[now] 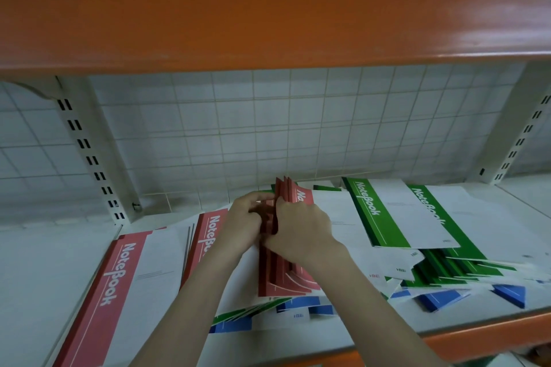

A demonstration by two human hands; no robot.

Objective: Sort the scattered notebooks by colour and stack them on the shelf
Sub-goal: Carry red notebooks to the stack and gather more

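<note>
While gathering reds: bundle of red notebooks (281, 250) stood on edge mid-shelf, gripped between left hand (243, 222) and right hand (298, 231). Left of bundle, red stack (119, 286) lying flat; right of bundle, green notebooks (387, 217) spread loosely; under and in front, blue notebooks (441, 299). Next, probably: square the edges, lay bundle on red stack.

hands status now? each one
Left hand: grip closed on the bundle of red notebooks.
Right hand: grip closed on the same bundle.
</note>
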